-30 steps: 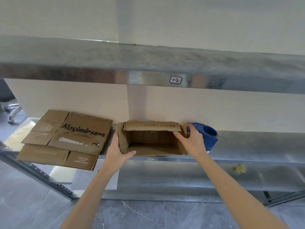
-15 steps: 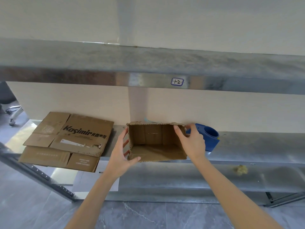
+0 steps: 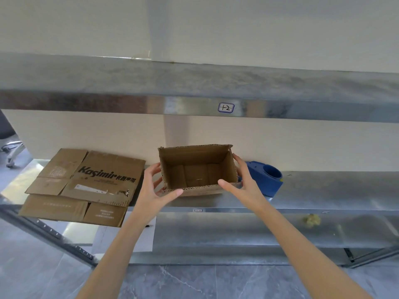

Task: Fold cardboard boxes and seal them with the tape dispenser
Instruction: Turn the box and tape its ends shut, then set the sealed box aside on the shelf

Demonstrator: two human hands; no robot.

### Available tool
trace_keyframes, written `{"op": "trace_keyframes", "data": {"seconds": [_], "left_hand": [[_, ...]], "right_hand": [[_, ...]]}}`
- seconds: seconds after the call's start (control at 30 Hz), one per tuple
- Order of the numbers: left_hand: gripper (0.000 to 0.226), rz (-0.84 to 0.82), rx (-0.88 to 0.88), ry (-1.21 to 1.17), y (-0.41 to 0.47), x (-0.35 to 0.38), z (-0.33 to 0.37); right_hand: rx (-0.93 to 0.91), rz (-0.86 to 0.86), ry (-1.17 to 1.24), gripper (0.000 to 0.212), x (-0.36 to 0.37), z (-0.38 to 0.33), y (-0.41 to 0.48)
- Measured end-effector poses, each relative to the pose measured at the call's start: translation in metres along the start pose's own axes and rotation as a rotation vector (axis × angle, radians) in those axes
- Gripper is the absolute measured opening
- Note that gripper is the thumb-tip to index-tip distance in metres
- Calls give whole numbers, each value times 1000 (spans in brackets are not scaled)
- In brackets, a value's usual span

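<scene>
A small brown cardboard box stands on the middle metal shelf, its open side tilted up toward me and its inside bare. My left hand is at its left wall with fingers spread and straight, the thumb touching the front lower corner. My right hand lies along the right wall with straight fingers, its thumb on the front edge. A blue tape dispenser sits just right of the box, partly behind my right hand. A flattened box printed "Kosimir" lies to the left, overhanging the shelf edge.
An upper shelf with a small "1-2" label hangs above. The lower shelf carries a sheet of white paper and a yellowish crumpled scrap. A slanted shelf post is at the left, over grey tiled floor.
The box has turned from lying on its side to opening upward, and its top flap no longer hangs over the opening. Both hands have loosened from gripping the sides to straight fingers.
</scene>
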State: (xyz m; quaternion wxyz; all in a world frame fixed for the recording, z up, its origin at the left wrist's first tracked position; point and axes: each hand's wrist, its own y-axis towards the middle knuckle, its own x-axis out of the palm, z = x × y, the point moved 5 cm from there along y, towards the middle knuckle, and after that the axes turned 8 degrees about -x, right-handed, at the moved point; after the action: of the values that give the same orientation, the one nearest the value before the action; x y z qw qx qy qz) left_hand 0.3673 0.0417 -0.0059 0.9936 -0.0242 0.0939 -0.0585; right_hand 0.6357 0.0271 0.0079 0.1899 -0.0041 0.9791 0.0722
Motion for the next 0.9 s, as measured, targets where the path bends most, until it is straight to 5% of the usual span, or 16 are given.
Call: {"op": "trace_keyframes", "data": {"seconds": [0.5, 0.9], "left_hand": [[94, 130, 202, 110, 12, 62, 67], [88, 48, 267, 80, 19, 256, 117]], "right_hand": [[-92, 156, 59, 90, -81, -14, -5], [-116, 288, 70, 83, -267, 35, -63]]}}
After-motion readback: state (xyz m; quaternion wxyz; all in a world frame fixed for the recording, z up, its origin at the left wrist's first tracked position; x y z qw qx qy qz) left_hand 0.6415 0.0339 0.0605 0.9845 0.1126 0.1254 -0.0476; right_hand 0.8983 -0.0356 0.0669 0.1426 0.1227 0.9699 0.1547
